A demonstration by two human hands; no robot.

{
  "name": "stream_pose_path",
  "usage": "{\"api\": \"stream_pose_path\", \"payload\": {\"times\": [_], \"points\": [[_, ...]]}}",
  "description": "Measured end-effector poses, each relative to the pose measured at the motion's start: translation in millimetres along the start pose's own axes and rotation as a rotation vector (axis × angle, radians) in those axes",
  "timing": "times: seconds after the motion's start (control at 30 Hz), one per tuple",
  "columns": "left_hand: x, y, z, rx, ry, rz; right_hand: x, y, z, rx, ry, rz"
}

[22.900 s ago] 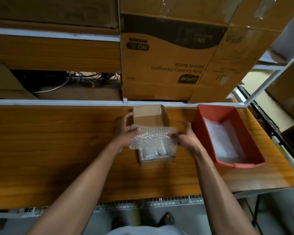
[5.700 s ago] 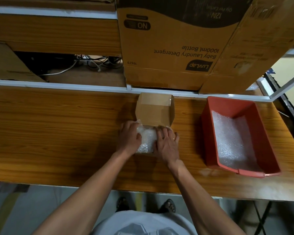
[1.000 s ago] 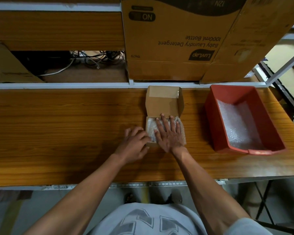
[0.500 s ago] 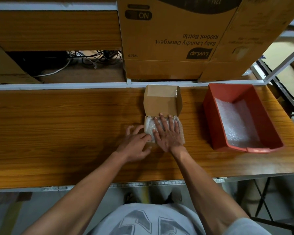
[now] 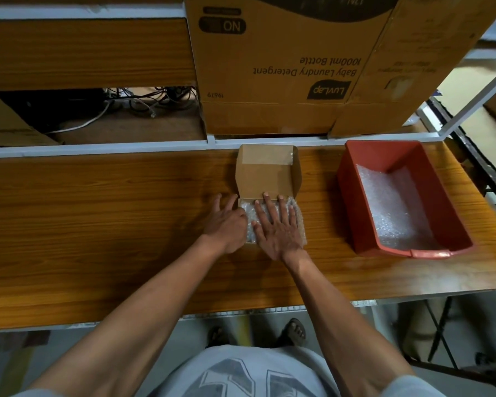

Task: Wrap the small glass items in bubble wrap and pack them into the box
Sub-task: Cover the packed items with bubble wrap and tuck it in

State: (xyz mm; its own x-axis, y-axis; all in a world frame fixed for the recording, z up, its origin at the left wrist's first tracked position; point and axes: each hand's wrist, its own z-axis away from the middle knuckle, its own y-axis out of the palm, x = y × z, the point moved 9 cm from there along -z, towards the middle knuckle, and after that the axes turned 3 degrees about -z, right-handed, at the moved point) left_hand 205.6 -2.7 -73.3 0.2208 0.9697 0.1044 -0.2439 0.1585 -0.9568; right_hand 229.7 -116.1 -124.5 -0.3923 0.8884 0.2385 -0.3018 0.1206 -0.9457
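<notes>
A small brown cardboard box [image 5: 267, 173] sits on the wooden table, its lid flap standing open toward the back. Bubble wrap [image 5: 297, 222] fills the box and bulges over its right rim; whatever glass lies under it is hidden. My right hand [image 5: 275, 227] lies flat on the bubble wrap with its fingers straight and spread. My left hand [image 5: 225, 222] rests against the box's left side, fingers loosely extended along the table and the box wall.
A red plastic bin [image 5: 364, 202] with loose bubble wrap [image 5: 393, 207] inside stands to the right. Large cardboard cartons [image 5: 284, 67] fill the shelf behind the box. Cables [image 5: 143, 101] lie in the shelf gap at back left. The table's front edge [image 5: 241, 313] is near my body.
Over the last second both hands have hardly moved; my right hand stays pressed flat on the wrap. Earlier I lowered the wrapped bundle into the box.
</notes>
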Motion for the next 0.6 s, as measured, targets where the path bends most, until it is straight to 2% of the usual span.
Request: {"api": "stream_pose_path", "payload": {"times": [0.1, 0.43, 0.5, 0.6], "points": [[5, -10, -4, -0.055, -0.021, -0.006, 1, -2, 0, -0.004, -0.003, -0.005], [0, 0, -15, 0.099, -0.021, -0.044, 3, -3, 2, 0.004, -0.012, 0.002], [-2, -12, -10, 0.002, -0.046, 0.019, 3, -3, 2, 0.006, -0.017, -0.005], [-4, -22, -2, -0.231, -0.057, 0.201, 2, -9, 2, -0.055, -0.033, -0.117]]}}
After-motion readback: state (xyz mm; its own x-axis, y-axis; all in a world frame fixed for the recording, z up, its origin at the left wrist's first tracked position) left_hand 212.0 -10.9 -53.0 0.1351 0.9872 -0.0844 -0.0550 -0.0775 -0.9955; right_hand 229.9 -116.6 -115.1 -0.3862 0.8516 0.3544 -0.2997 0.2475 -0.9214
